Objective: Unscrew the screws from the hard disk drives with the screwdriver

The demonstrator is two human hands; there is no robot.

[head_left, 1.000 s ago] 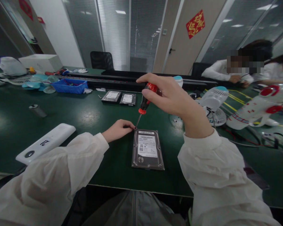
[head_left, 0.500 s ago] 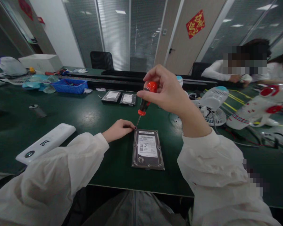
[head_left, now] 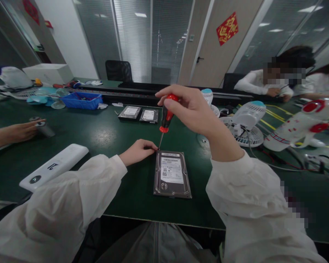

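Note:
A hard drive [head_left: 172, 175] with a white label lies flat on the green table in front of me. My right hand [head_left: 188, 107] is closed round the red and black handle of a screwdriver [head_left: 166, 118]. The screwdriver leans slightly, and its tip meets the drive's far left corner. Beside that corner, my left hand [head_left: 138, 150] has its thumb and fingertips pinched together close to the tip. Whatever is between those fingertips is too small to make out.
Two more hard drives [head_left: 129, 112] lie farther back, near a blue basket [head_left: 82, 100]. A white power bank [head_left: 55, 167] is at left, where another person's hand [head_left: 19, 133] touches a grey cylinder [head_left: 45, 129]. White fans [head_left: 248, 113] stand at right; co-workers sit beyond.
My right hand has turned and shifted a little left on the handle, and the screwdriver stands more upright. Another person's hand has reached in from the left to the grey cylinder.

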